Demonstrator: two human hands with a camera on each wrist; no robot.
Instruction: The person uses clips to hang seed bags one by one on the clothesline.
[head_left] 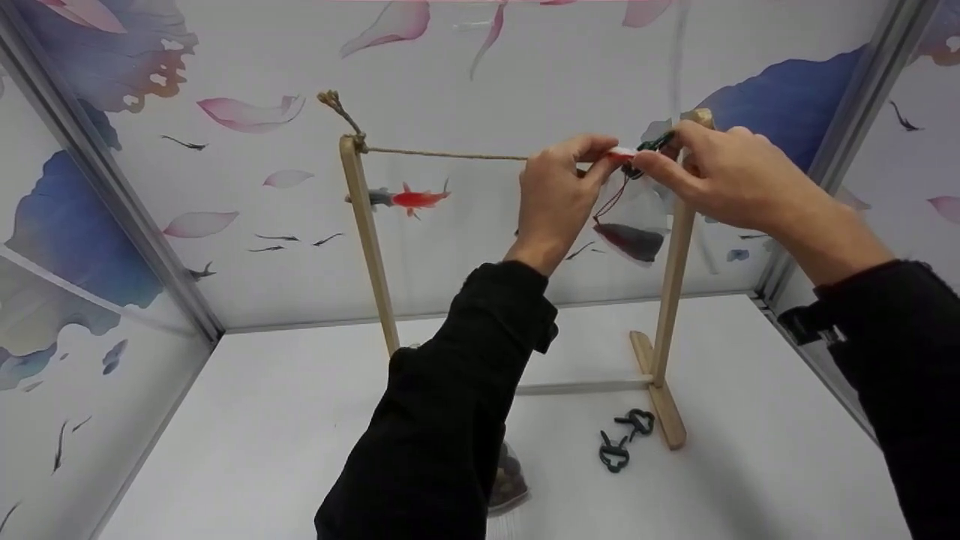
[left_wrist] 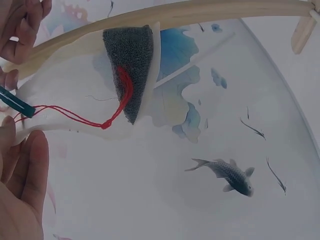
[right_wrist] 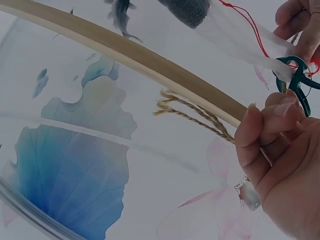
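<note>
A sheer white drawstring pouch [left_wrist: 65, 85] with dark grey material at its bottom and a red cord [left_wrist: 106, 125] hangs by the rope [head_left: 450, 155]. My left hand [head_left: 559, 195] pinches the pouch's gathered top between thumb and index finger. Beside it, my right hand [head_left: 739, 176] grips a dark green clip [right_wrist: 295, 75] by its handles, at the pouch's top. Whether the clip's jaws have closed on both pouch and rope is hidden by the fingers. In the head view, the pouch's dark lower part [head_left: 630, 241] dangles under both hands.
The rope runs between two posts of a wooden frame [head_left: 675, 277]. On the white table lie two dark green clips [head_left: 615, 452] near the frame's right foot. A clear bag of brown pieces [head_left: 510, 480] is partly behind my left sleeve. Printed walls [head_left: 270, 225] enclose the table.
</note>
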